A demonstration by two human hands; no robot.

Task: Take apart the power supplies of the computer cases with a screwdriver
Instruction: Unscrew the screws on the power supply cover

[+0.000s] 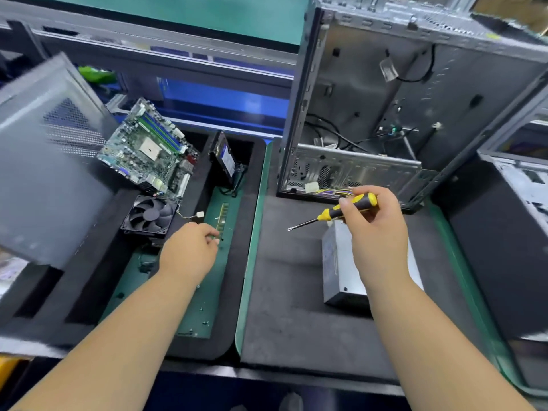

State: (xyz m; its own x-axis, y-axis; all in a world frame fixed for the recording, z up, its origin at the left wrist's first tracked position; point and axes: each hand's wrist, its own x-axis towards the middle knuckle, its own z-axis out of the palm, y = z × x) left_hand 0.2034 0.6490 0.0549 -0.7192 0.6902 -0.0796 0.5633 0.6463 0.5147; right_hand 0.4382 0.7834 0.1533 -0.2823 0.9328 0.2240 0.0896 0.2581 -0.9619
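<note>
Holding the screwdriver (341, 211) in my right hand (375, 223), I have that grip curled round its yellow and black handle, the shaft pointing left above the dark mat (284, 292). Beneath that hand the power supply (338, 271), a grey metal box, lies on the mat toward the tabletop's right side, just in front of the open computer case (400, 108), which stands upright at the far right. My left hand (189, 250) reaches over the green tray (207, 286) at the left; its fingers curl downward, but I cannot tell whether that grip holds anything. A motherboard (151, 149), a fan (151, 215) and a hard drive (224, 157) lie toward the far left.
</note>
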